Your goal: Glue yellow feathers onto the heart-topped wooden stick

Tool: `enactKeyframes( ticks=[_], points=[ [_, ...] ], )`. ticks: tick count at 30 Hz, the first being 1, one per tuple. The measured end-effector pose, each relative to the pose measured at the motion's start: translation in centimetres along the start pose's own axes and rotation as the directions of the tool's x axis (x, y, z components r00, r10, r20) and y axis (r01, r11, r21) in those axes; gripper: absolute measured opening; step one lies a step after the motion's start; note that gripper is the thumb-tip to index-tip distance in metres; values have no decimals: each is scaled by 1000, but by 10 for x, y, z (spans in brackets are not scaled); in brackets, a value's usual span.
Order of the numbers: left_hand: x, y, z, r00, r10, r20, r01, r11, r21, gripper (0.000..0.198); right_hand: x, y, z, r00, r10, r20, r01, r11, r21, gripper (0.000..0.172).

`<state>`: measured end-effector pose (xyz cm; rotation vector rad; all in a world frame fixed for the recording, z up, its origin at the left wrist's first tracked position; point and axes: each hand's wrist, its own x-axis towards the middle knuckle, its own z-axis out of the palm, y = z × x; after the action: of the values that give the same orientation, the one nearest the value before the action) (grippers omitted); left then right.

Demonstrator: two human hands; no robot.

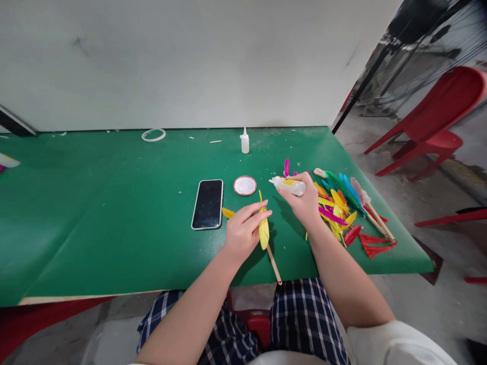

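Observation:
My left hand [243, 228] pinches a yellow feather [264, 234] above the green table. Below that hand a thin wooden stick [274, 264] runs to the table's front edge; its upper part is hidden. An orange-yellow feather tip [228, 213] shows beside my left knuckles. My right hand [304, 203] is closed around a small clear glue bottle [292, 185] with a yellow label, tilted on its side with the nozzle to the left. Just left of that nozzle lies a round white disc [245, 185] with a red rim. A magenta feather [286, 167] stands out behind the bottle.
A phone [207, 205] lies left of my hands. Farther back stand a white dropper bottle [245, 141] and a white ring [153, 135]. Coloured feathers [335, 213] and a red tassel [375, 244] are heaped at right. Red chairs [437, 126] stand beyond the green table [114, 228].

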<state>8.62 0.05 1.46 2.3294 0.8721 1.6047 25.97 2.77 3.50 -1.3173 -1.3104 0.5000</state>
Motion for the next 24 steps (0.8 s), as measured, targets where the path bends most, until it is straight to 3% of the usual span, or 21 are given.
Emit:
enactKeyframes(
  ticks=[10, 19, 24],
  points=[
    [-2, 0, -1, 999, -24, 23, 24, 1000, 4, 24, -2, -1, 3, 987, -158, -4, 150, 946, -287, 23],
    [-2, 0, 0, 999, -21, 41, 22, 1000, -4, 23, 0, 7, 2, 943, -327, 67, 305, 762, -571, 12],
    [-1, 1, 1, 998, -31, 52, 32, 999, -8, 22, -1, 8, 1, 911, -387, 140, 374, 636, -675, 20]
  ],
)
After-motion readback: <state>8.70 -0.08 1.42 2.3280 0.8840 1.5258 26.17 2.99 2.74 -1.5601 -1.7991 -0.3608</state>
